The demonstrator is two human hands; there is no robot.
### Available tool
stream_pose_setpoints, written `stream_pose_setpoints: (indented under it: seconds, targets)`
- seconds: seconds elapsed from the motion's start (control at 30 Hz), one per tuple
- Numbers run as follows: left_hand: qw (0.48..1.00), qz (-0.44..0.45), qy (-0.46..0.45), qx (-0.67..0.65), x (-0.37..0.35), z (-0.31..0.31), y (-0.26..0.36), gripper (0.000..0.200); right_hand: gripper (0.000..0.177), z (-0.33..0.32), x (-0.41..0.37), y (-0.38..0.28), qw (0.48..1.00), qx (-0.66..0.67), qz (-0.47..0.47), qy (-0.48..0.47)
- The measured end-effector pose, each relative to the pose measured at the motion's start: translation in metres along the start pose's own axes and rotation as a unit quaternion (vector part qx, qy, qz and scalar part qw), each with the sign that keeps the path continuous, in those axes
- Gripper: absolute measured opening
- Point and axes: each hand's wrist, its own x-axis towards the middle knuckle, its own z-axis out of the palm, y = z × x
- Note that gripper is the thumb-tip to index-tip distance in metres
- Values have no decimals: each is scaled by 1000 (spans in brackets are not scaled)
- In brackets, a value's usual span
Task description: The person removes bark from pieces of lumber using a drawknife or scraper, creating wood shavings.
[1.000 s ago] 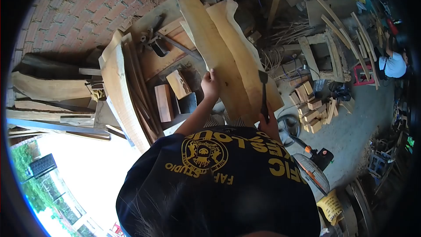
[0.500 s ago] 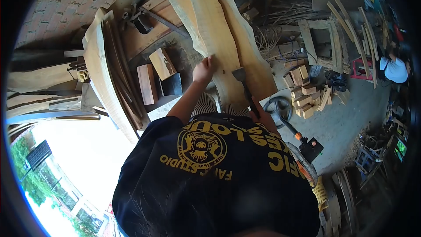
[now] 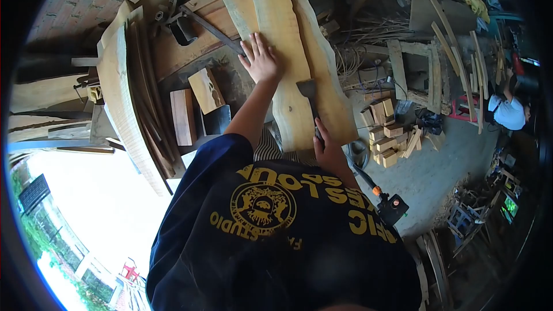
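Workshop with brick wall (image 3: 103, 11) far left of the upper plank (image 3: 292, 63), concrete floor (image 3: 443, 167) and piled wood blocks (image 3: 389, 138) to its right. Support beneath the plank largely hidden. Broad-bladed scraper (image 3: 307, 88) at the plank's right edge, handle partly covered by the right hand (image 3: 326, 147), fingers wrapped around it. Left hand (image 3: 263, 63) empty, spread flat at the plank's left edge. Plank long, pale yellow-brown, dark-spotted near its close end, overlapping a wavy-edged lower plank (image 3: 331, 80) on its right.
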Motion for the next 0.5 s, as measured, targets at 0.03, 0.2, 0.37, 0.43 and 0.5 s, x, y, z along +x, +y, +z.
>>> stream_pose_setpoints:
  seconds: [0.03,0.2,0.37,0.43,0.5]
  targets:
    - [1000,5,-8,-1,0,-1,0,60,51,-1,7,-6,1000,-1,3,2]
    - [1000,13,-10,-23,-2,-4,-2,59,52,-5,118,-41,997,-41,67,-18]
    - [999,3,-14,-32,-2,-6,-2,57,54,-2,135,-51,997,-52,48,6]
    - [999,1,-16,-39,-2,-8,-1,57,54,-8,103,-53,993,-65,92,-28]
    - [999,-5,-15,-48,-4,-7,-1,57,55,-3,62,-39,990,-77,108,-42]
